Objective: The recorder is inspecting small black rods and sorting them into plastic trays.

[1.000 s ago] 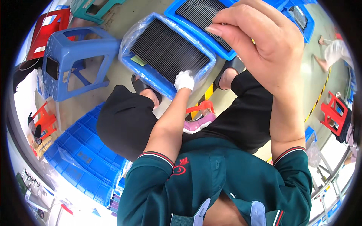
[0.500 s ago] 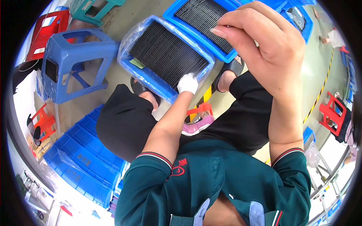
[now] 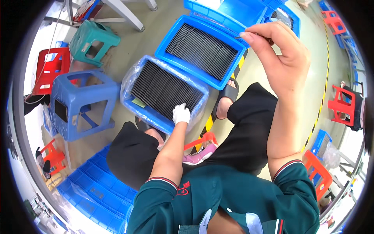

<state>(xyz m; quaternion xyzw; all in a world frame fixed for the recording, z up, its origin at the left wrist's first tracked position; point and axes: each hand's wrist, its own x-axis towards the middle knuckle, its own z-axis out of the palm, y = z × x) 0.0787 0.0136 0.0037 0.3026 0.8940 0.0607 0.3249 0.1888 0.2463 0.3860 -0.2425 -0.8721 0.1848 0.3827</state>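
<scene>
My left hand [image 3: 181,114], in a white glove, reaches down to the near right corner of a stack of thin black strips [image 3: 165,87]. Its fingers are curled at the ends of the strips, and what they hold is hidden. The strips stand in close rows inside a blue bin [image 3: 154,120] lined with clear plastic. My bare right hand [image 3: 282,54] is raised at the upper right, thumb and forefinger pinched together. A thin dark sliver shows at its fingertips, too small to name. Behind it, a second blue bin [image 3: 161,50] holds similar dark strips [image 3: 202,48].
Left of the bins stand a blue stool [image 3: 83,86], a green stool [image 3: 80,39] and a red stool [image 3: 43,70]. Blue crates [image 3: 93,187] lie at the lower left. Yellow-and-black tape [image 3: 326,70] runs along the floor at the right. A yellow-green piece [image 3: 138,102] lies beside the strips.
The view has shifted, so the bins sit lower and more of the far bin shows. My right hand stays raised and pinched, now clear of the far strips. My left hand remains at the near bin's corner.
</scene>
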